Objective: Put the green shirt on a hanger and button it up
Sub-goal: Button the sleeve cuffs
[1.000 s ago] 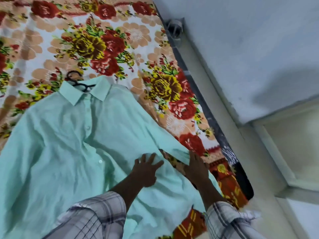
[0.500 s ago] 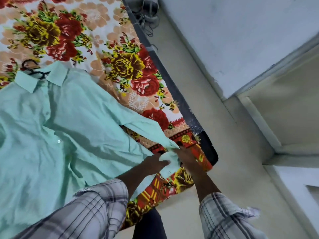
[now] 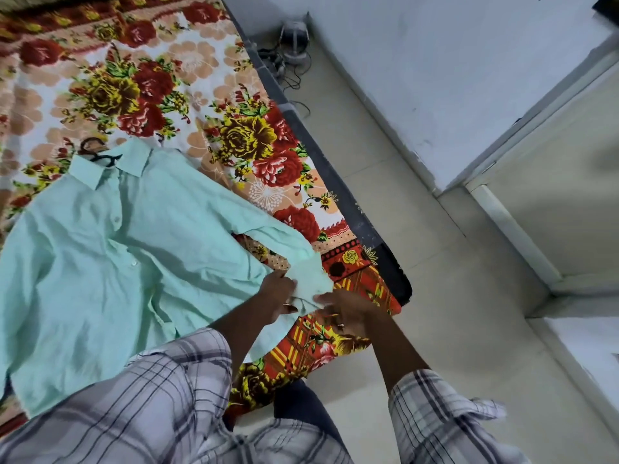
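Note:
The mint green shirt (image 3: 110, 262) lies flat on the flowered bedsheet, front side up, with its buttons visible down the middle. A dark hanger (image 3: 97, 155) sticks out of the collar at the upper left; the rest of it is hidden inside the shirt. The shirt's right sleeve runs down toward the bed's near corner. My left hand (image 3: 279, 293) pinches the sleeve cuff (image 3: 310, 283) from the left. My right hand (image 3: 345, 311) holds the same cuff from the right, fingers curled at its edge.
The flowered bedsheet (image 3: 234, 135) covers a mattress whose dark edge (image 3: 335, 182) runs diagonally. Beyond it is pale tiled floor (image 3: 435, 296), a wall and a door frame (image 3: 509, 216). A small device with cables (image 3: 293, 38) sits on the floor by the wall.
Both hands left the shirt's lower body and moved to the right sleeve cuff, which they now hold at the bed's corner. My head's view shifted.

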